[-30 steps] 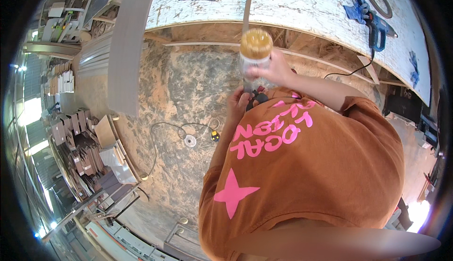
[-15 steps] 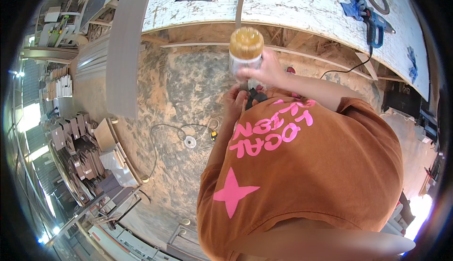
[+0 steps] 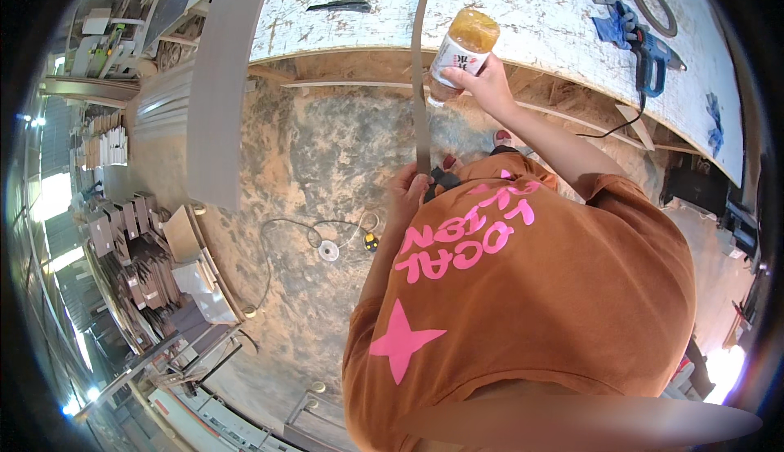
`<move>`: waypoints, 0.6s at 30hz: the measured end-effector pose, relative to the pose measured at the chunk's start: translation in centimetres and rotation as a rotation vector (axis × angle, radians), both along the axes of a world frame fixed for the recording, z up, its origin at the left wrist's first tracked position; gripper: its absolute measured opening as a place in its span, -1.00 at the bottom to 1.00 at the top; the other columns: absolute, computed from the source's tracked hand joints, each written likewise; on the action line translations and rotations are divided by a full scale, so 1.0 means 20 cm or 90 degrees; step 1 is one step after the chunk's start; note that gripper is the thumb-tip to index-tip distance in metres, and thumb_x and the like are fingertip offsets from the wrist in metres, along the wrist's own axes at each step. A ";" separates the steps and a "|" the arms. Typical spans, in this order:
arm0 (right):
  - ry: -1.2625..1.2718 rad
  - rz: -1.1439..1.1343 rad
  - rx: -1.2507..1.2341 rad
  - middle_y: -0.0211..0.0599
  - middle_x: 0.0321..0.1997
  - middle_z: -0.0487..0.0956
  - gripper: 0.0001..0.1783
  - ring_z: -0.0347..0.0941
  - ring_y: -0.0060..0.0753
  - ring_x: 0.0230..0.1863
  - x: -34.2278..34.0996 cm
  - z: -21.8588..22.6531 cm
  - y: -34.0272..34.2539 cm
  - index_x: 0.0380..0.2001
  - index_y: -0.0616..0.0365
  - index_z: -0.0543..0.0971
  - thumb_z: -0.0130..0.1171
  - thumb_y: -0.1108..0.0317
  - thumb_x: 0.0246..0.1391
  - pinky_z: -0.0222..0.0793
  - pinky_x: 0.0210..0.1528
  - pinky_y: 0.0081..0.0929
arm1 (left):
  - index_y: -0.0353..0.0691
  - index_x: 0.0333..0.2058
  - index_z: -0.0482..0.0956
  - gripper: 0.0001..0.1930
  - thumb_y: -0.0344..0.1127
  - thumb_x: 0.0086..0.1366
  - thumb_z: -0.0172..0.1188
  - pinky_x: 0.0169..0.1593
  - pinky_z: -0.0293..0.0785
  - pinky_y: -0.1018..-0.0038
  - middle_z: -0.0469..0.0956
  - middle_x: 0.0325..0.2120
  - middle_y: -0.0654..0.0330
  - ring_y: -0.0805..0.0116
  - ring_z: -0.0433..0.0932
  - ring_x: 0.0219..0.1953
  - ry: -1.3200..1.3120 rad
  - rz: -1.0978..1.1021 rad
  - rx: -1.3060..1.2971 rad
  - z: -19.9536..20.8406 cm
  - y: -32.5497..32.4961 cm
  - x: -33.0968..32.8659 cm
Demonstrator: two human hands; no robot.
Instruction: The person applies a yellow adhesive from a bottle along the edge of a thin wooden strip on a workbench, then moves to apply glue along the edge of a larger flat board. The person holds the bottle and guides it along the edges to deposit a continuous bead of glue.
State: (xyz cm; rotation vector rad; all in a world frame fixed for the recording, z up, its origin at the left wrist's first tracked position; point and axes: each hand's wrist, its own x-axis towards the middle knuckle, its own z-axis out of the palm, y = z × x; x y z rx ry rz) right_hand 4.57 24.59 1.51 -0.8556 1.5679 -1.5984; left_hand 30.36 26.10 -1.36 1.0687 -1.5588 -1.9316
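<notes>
My right hand (image 3: 492, 86) grips a clear plastic bottle (image 3: 474, 31) with amber liquid and a white label. The bottle is tilted, its base up and its narrow neck pointing down toward a long, thin brown strip (image 3: 420, 76). Whether the neck touches the strip, I cannot tell. Close to my waist, my left hand (image 3: 407, 187) pinches the near end of this strip. From there it runs forward, over the bench's edge and across the white workbench (image 3: 523, 11).
On the bench lie a blue heat gun (image 3: 653, 62) with a black cord, blue gloves (image 3: 614, 26), a dark ring (image 3: 653, 7) and a black cutter knife (image 3: 339, 6). A wide grey-brown board (image 3: 220, 101) stands left. A cable (image 3: 282, 222) and yellow-black tape measure (image 3: 371, 242) lie on the floor.
My right hand has swung the bottle forward and to the right, away from my left hand, tipping its neck into view. My left hand stays at the strip's near end.
</notes>
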 end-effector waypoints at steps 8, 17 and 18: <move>0.041 0.049 -0.052 -0.20 -0.13 0.54 -0.42 0.48 -0.43 -0.11 0.00 -0.06 0.03 -0.09 0.24 0.42 0.38 0.25 -0.18 0.42 -0.09 -0.42 | -0.31 -0.21 0.52 -0.78 -0.45 0.16 0.04 -0.40 0.34 0.63 0.53 -0.51 0.31 0.62 0.42 -0.48 -0.088 -0.055 -0.112 0.11 0.04 -0.13; -0.039 0.043 0.039 -0.19 -0.14 0.53 -0.39 0.48 -0.36 -0.11 -0.39 -0.13 0.03 -0.08 0.27 0.39 0.37 0.20 -0.17 0.41 -0.09 -0.43 | -0.33 -0.20 0.51 -0.77 -0.41 0.14 0.11 -0.44 0.35 0.60 0.49 -0.60 0.33 0.61 0.40 -0.53 -0.090 -0.085 -0.204 0.20 0.10 -0.40; -0.063 -0.006 0.033 -0.20 -0.15 0.53 -0.40 0.48 -0.35 -0.11 -0.46 -0.13 0.07 -0.07 0.27 0.38 0.35 0.22 -0.15 0.42 -0.10 -0.43 | -0.34 -0.21 0.51 -0.77 -0.41 0.14 0.11 -0.45 0.34 0.60 0.50 -0.60 0.33 0.61 0.40 -0.53 -0.074 -0.093 -0.223 0.22 0.10 -0.46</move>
